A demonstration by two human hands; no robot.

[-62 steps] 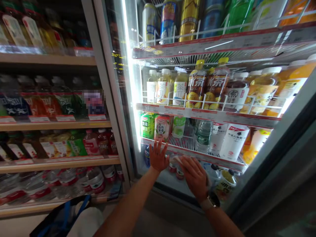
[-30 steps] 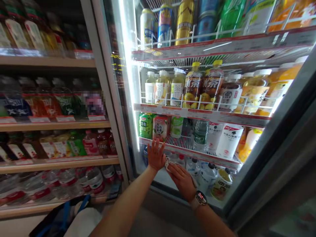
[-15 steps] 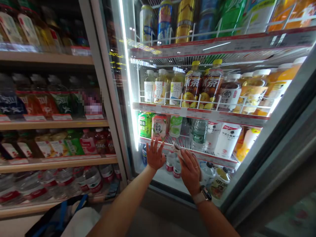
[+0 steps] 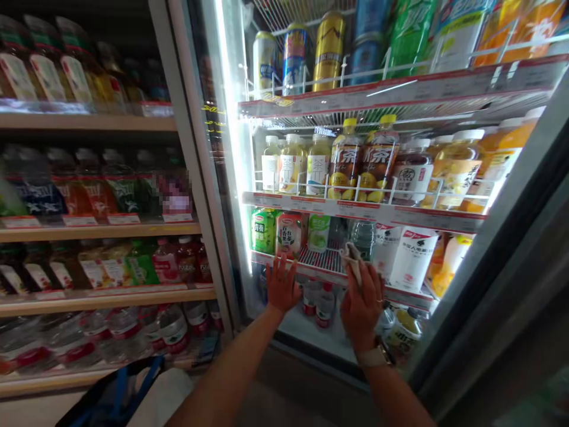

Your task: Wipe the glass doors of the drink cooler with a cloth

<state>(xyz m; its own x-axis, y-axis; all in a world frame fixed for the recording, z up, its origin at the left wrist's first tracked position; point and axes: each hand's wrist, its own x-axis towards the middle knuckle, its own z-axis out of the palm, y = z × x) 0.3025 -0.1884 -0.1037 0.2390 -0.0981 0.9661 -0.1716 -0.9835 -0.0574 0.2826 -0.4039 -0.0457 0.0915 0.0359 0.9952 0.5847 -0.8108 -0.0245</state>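
My left hand is open, its fingers spread and pointing up in front of the low shelf edge. Just above it are a red drink carton and a green one. My right hand grips a crumpled pale cloth, which sticks out past the fingertips. The cloth overlaps a clear water bottle from this angle. Reflections lie across the cooler front, as on glass. I cannot tell whether either hand touches the glass or the shelf edge.
White wire cooler shelves hold cans, yellow-capped tea bottles and white packs. A dark door frame slants along the right. Wooden shelves with bottles stand left. A dark bag with blue straps is at lower left.
My right hand has moved right and slightly down with the cloth, now in front of the water bottle. My left hand stays spread, a little lower. The view has shifted slightly.
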